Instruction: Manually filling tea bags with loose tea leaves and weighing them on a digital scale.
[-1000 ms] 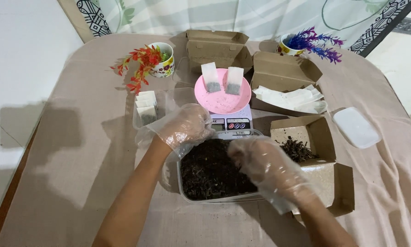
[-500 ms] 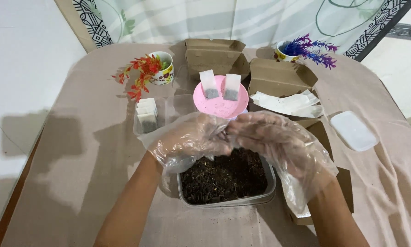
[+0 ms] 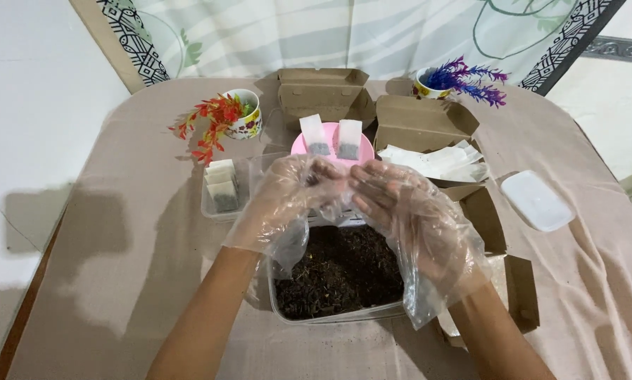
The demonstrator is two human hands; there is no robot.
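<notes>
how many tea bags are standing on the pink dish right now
2: one tea bag stands at the left of the pink dish, the other beside it on the right; hands could hide more.

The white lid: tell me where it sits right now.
In the head view the white lid lies flat on the tablecloth at the right, just beyond the open cardboard box and apart from the right hand.

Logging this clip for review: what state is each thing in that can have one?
Left hand: gloved, raised over the tub, nothing visibly gripped.
Right hand: gloved, fingertips meeting the left's.
Clear tub: lidless, full of dark loose tea.
White lid: off, lying flat.
Back cardboard box: open.
Pink dish: carrying two filled sachets.
</notes>
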